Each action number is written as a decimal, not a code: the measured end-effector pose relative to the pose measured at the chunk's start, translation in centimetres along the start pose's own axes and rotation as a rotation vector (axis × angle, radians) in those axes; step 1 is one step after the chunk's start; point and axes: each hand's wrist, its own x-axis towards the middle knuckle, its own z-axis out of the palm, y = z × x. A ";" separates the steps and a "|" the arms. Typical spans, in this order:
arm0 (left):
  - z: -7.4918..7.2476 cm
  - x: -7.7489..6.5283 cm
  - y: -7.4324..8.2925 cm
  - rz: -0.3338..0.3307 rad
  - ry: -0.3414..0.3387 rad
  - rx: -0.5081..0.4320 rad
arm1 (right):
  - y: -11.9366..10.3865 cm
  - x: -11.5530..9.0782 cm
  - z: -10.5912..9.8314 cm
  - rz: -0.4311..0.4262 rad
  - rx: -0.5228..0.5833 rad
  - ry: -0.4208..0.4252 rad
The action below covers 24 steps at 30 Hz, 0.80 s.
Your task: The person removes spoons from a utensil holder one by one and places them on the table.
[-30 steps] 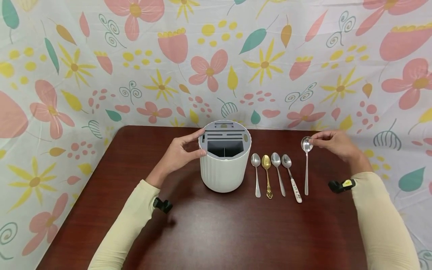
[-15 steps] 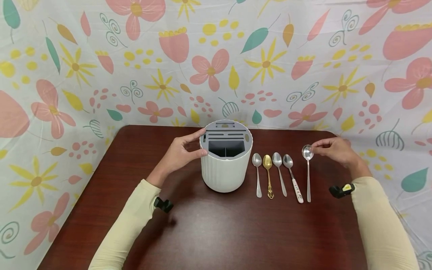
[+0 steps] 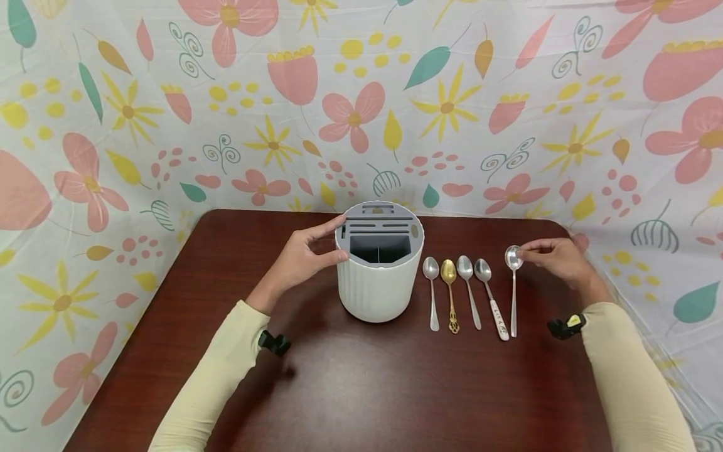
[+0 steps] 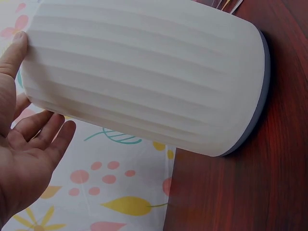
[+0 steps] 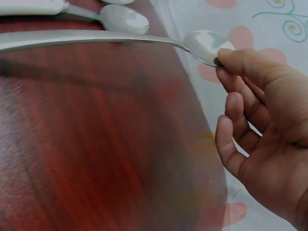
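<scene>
In the head view my right hand [image 3: 556, 260] pinches the bowl of a long silver spoon [image 3: 513, 290] between thumb and fingers, handle toward me. The right wrist view shows the thumb on the bowl's edge and the other fingers loosely bent. My left hand [image 3: 303, 260] touches the rim of a white ribbed utensil holder [image 3: 373, 295] with spread thumb and index finger. Its grey top has slots and a divided opening. To the holder's right lie a silver spoon [image 3: 431, 269], a gold spoon [image 3: 448, 271], another silver spoon [image 3: 465, 268] and a spoon with a white patterned handle [image 3: 499, 320].
Everything stands on a dark reddish-brown table [image 3: 361, 389]. A floral cloth [image 3: 361, 169] hangs behind its back edge and at both sides. The held spoon is close beside the white-handled one.
My right hand has brought the long spoon toward me and slightly left, nearer the white-handled spoon. My left hand stays at the holder's rim.
</scene>
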 end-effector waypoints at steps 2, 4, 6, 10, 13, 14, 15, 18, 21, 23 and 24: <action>0.0 0.0 0.0 0.011 0.000 0.005 | 0.4 0.0 0.4 0.000 -0.010 0.012; 0.0 0.0 0.0 0.021 0.000 0.006 | 0.8 0.0 0.8 0.000 -0.003 0.021; 0.0 0.0 -0.1 0.027 0.001 0.010 | 1.1 0.1 1.2 0.006 0.015 0.034; 0.0 0.0 -0.1 0.028 0.004 0.012 | 1.5 0.2 1.9 0.005 0.024 0.054; 0.0 -0.1 -0.1 0.024 0.004 0.010 | 1.7 0.1 2.2 0.002 -0.001 0.055; 0.0 -0.1 -0.1 0.025 0.003 0.010 | 1.7 0.1 2.3 0.000 -0.010 0.055; 0.1 -0.1 -0.1 0.026 0.003 0.010 | 1.8 0.0 2.4 -0.003 -0.019 0.055; 0.0 -0.1 -0.2 0.026 0.002 0.012 | 2.0 0.0 2.7 -0.001 -0.034 0.070; 0.0 0.0 -0.2 0.024 0.000 0.010 | 2.2 0.0 3.0 0.003 -0.044 0.095; 0.0 0.0 -0.2 0.024 0.000 0.004 | 2.3 0.0 3.2 0.009 -0.054 0.105; 0.0 0.0 -0.2 0.023 0.000 0.002 | 2.4 -0.1 3.3 0.013 -0.060 0.110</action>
